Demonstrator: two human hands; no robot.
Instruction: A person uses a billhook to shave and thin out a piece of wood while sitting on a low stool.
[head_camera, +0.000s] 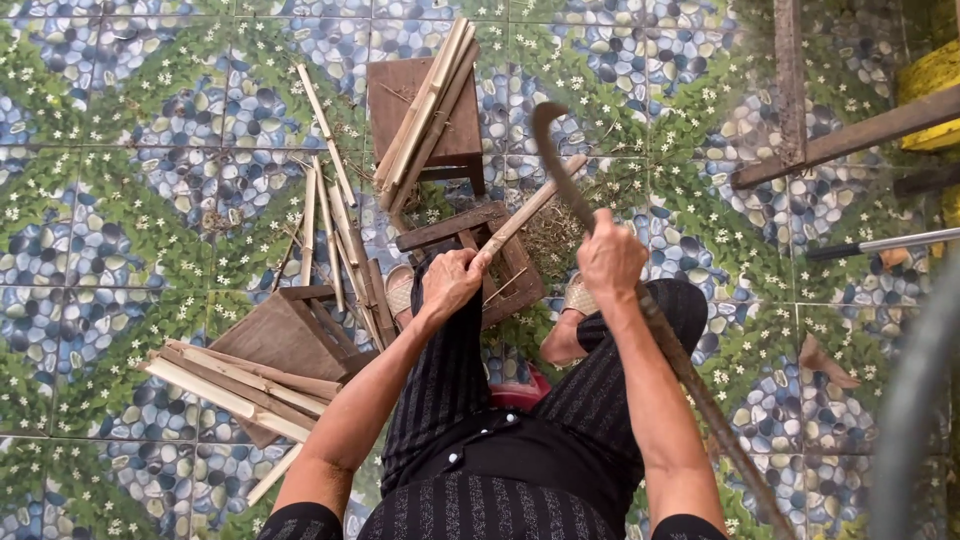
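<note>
Down at the tiled floor (130, 200) now, person seated, knees apart. The left hand (450, 283) is clenched round a pale bamboo strip (528, 208), gripping its lower end; the strip slants up and to the right, over a small wooden stool (497, 262) lying between the feet. The right hand (610, 258) is wrapped tight on a long-handled curved knife (556, 160), hooked blade arching up and left above the strip, the long handle (700, 390) running back past the right forearm toward the bottom edge.

Room to move: open tile far left and upper right. Close in it is crowded. Three stools counted: the one at the feet, one above it (385, 100) carrying a bundle of strips (425, 115), and one at lower left (270, 335) with another bundle of split strips (240, 385) across it. Loose strips (330, 225) lie scattered between them, just left of the left hand. Wooden beams (850, 135) cross the upper right corner, and a metal rod (880, 243) pokes in from the right edge. Two sandalled feet (578, 295) flank the near stool.
</note>
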